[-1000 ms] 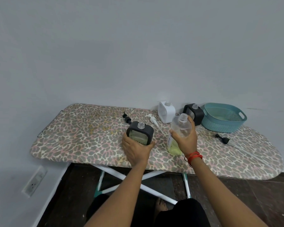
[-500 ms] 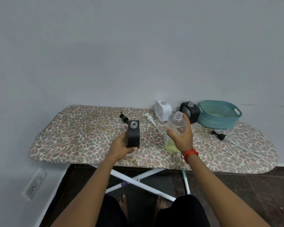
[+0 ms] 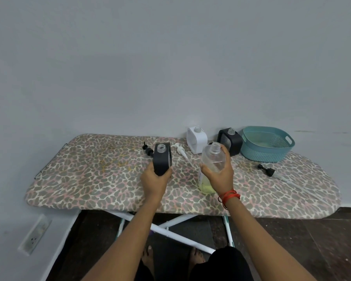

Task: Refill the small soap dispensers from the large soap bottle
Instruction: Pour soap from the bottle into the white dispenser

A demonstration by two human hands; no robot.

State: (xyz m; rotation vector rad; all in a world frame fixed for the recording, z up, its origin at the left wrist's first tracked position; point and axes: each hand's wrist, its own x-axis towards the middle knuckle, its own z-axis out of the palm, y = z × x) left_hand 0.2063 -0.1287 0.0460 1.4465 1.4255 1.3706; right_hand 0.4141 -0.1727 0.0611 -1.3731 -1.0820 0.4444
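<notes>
The left hand [image 3: 154, 180] is closed around the lower part of a dark grey soap dispenser [image 3: 162, 158], holding it upright with its narrow side toward the camera and its open clear neck on top; whether its base touches the ironing board [image 3: 89, 175] cannot be told. The right hand [image 3: 219, 175] is wrapped around the middle of the large soap bottle [image 3: 213, 159], a clear bottle with its cap off, tilted slightly to the right, with a little yellow-green liquid low inside. A small label shows on the bottle's left side just beside the thumb, but its writing is too small to read. A red thread band [image 3: 228, 196] circles the right wrist. Both forearms reach forward from the near edge, roughly parallel and apart. Between the two hands lies a white pump [image 3: 179, 150] with its tube, and a black pump [image 3: 148, 150] lies just left of the held dispenser. At the far edge stand a white dispenser [image 3: 196, 139] and another dark dispenser [image 3: 230, 140], both uncapped, just beside a teal basket [image 3: 265, 153]. Another black pump with tube [image 3: 266, 169] lies near the basket on the right. The left half of the leopard-print board is bare fabric, and a strip along the near edge is free too. A wall socket [image 3: 34, 236] sits low on the left.
</notes>
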